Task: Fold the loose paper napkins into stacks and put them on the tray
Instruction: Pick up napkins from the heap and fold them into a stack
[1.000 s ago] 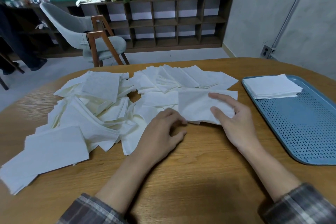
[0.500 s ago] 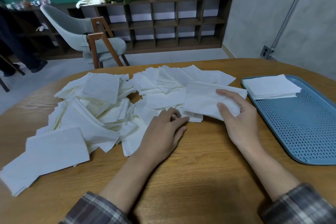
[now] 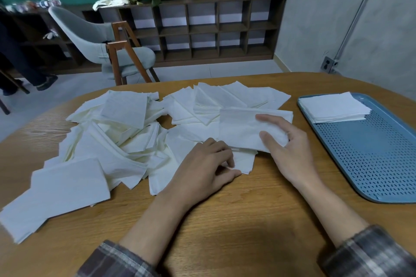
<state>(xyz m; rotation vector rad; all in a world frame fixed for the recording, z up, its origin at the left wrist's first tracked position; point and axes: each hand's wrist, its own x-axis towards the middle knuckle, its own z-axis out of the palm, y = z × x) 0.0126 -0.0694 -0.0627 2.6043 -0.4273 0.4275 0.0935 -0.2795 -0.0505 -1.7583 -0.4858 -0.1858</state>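
Left of the blue perforated plastic tray, a white paper napkin is pinched by the right hand, while the hold of the curled left hand cannot be told.

White paper napkins are spread loose and overlapping across the left and middle of the worktop, some flat, some creased or partly folded; 1 napkin is held slightly raised at the pile's right edge, pinched by the right hand; a blue perforated tray is set at the right; 1 neat stack of folded napkins lies on its far end.
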